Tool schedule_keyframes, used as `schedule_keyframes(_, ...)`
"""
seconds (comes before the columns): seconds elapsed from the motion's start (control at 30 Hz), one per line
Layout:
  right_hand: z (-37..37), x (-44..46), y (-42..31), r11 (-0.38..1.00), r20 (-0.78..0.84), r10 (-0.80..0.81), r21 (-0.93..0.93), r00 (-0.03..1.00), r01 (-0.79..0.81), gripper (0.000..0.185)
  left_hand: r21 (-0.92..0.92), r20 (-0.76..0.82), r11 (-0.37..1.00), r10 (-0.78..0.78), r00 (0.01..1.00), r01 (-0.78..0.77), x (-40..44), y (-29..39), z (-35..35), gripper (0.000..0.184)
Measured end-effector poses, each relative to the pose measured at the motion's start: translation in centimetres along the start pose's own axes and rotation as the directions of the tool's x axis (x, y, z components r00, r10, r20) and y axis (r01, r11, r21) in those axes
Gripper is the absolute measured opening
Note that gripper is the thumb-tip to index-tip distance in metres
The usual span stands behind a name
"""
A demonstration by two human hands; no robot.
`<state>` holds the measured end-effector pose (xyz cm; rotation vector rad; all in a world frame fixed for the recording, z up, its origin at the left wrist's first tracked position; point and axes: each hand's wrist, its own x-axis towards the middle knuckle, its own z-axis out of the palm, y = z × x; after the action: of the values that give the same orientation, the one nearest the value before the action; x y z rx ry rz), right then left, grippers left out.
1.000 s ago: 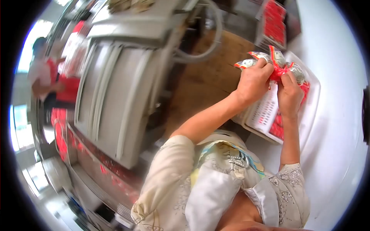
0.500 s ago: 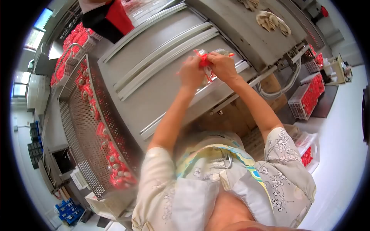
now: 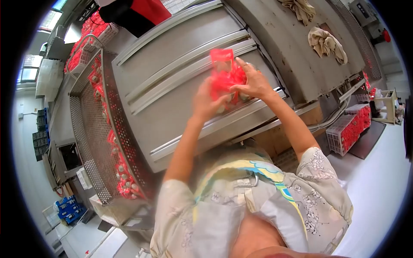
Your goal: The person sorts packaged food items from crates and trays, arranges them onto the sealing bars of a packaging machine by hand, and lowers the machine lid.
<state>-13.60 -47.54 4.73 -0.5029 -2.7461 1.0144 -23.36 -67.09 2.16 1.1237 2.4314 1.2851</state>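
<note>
Several red packets (image 3: 226, 77) are bunched together above the grey metal table (image 3: 172, 107), blurred by motion. My left hand (image 3: 206, 101) is at their left side, smeared, with its thumb toward the packets. On their right side is my right hand (image 3: 254, 81), its fingers and thumb spread apart around the edge of the bunch. Whether either hand still grips a packet is hard to make out. Left of the table, a perforated metal tray (image 3: 92, 116) holds more red packets (image 3: 122, 172) along its right side.
Cloths (image 3: 327, 45) lie on the metal machine (image 3: 288, 56) at the upper right. A co-worker in a red and black garment (image 3: 137, 15) stands across the table. Crates of red packets (image 3: 350, 129) are at the right, others (image 3: 86, 51) at the upper left.
The view has swung from the white crate at the right to the metal table. Both hands brought the packets over the table, and the right hand's fingers have spread.
</note>
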Motion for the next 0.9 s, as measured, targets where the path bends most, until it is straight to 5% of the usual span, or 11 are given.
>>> schedule_keyframes(0.13, -0.4, 0.9, 4.9, 0.999, 0.052, 0.038, -0.009, 0.998, -0.038, 0.116, -0.289, 0.021, 0.952, -0.095, 0.995, 0.097, -1.1, -0.2, -0.7, 0.086)
schedule_keyframes(0.2, 0.1, 1.1, 6.5, 0.958, 0.051, -0.022, 0.285, 0.998, 0.006, 0.112, -0.537, 0.015, 0.833, -0.15, 0.989, 0.135, -1.6, -0.8, -1.0, 0.076)
schedule_keyframes(0.23, 0.5, 1.4, 7.5, 0.871, 0.07, -0.009, 0.491, 0.998, -0.027, 0.11, -0.736, 0.078, 0.615, -0.336, 0.939, 0.282, -1.6, -1.4, -1.3, 0.065)
schedule_keyframes(0.37, -0.2, 2.6, 8.7, 0.476, 0.196, 0.129, 0.848, 0.972, -0.234, 0.087, -0.647, -0.021, 0.677, -0.476, 0.879, 0.351, -0.2, -3.1, -1.5, 0.053)
schedule_keyframes(0.47, -0.6, 2.9, 7.9, 0.521, 0.183, 0.193, 0.814, 0.964, -0.259, 0.073, 0.152, -0.219, 0.959, -0.202, 0.955, 0.238, 1.4, -5.7, -0.5, 0.049)
schedule_keyframes(0.5, -0.6, 2.9, 7.9, 0.582, 0.155, 0.177, 0.78, 0.972, -0.23, 0.071, 0.123, -0.285, 0.988, -0.057, 0.957, 0.096, 2.5, -5.4, -0.5, 0.04)
schedule_keyframes(0.57, -0.7, 2.5, 7.1, 0.787, -0.02, 0.146, 0.608, 0.989, -0.104, 0.06, -0.031, -0.136, 0.976, -0.218, 0.966, 0.216, 3.3, -6.3, -0.7, 0.033)
schedule_keyframes(0.6, -1.2, 2.0, 5.9, 0.916, -0.136, 0.122, 0.397, 0.983, -0.059, 0.057, -0.104, -0.051, 0.954, -0.286, 0.957, 0.28, 3.3, -6.5, -0.9, 0.03)
schedule_keyframes(0.67, -2.4, 0.6, 2.6, 0.995, -0.319, -0.013, -0.094, 0.948, -0.018, 0.051, -0.226, -0.182, 0.941, -0.294, 0.938, 0.25, 2.2, -7.6, -0.5, 0.021)
schedule_keyframes(0.8, 1.0, -1.1, -4.2, 0.934, -0.304, -0.173, 0.252, 0.937, 0.254, 0.04, -0.366, -0.294, 0.912, -0.301, 0.907, 0.184, 0.0, -10.1, -2.2, 0.018)
schedule_keyframes(0.9, 5.0, -2.4, -11.6, 0.904, -0.051, -0.307, 0.297, 0.95, 0.308, 0.037, -0.518, -0.28, 0.835, -0.37, 0.886, 0.185, -2.5, -9.3, -5.5, 0.014)
